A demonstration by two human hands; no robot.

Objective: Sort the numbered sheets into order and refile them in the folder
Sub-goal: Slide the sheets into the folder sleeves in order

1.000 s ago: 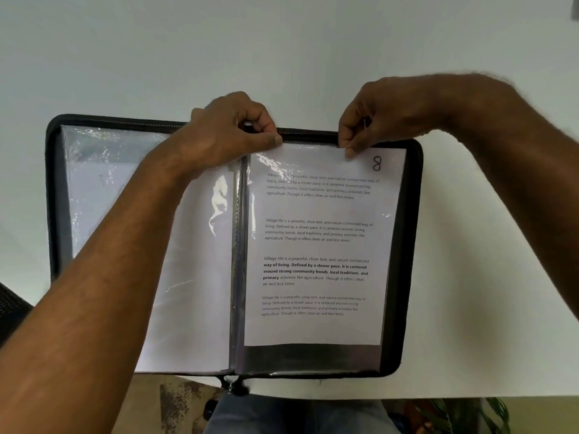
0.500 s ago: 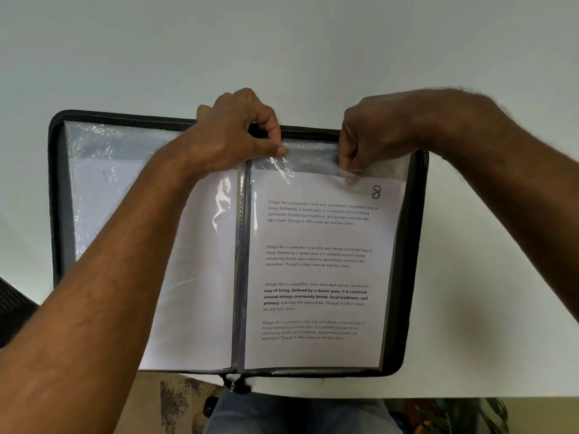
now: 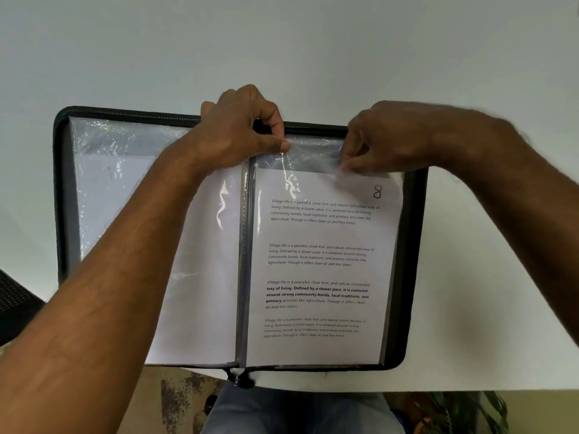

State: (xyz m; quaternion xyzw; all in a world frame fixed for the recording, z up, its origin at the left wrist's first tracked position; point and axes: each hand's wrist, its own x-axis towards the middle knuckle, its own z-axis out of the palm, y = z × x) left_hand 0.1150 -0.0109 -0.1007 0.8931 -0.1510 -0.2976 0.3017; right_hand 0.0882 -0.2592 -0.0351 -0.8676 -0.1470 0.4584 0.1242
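Note:
A black zip folder lies open on the white table. In its right-hand clear sleeve sits a printed sheet marked 8, its top edge a little below the sleeve's mouth. My left hand pinches the sleeve's top edge near the spine. At the sleeve's top right, my right hand pinches the plastic just above the sheet's corner. The left-hand sleeve holds a white sheet showing a blank face, partly hidden by my left forearm.
The white table stretches around and behind the folder, with its near edge just below the folder. A dark chair part shows at the left. My lap and a patterned floor lie below the table edge.
Sheet 8 has slid down into the right sleeve, until its top edge sits below the sleeve's mouth. Both hands stay at the sleeve's top; the right hand moved down slightly.

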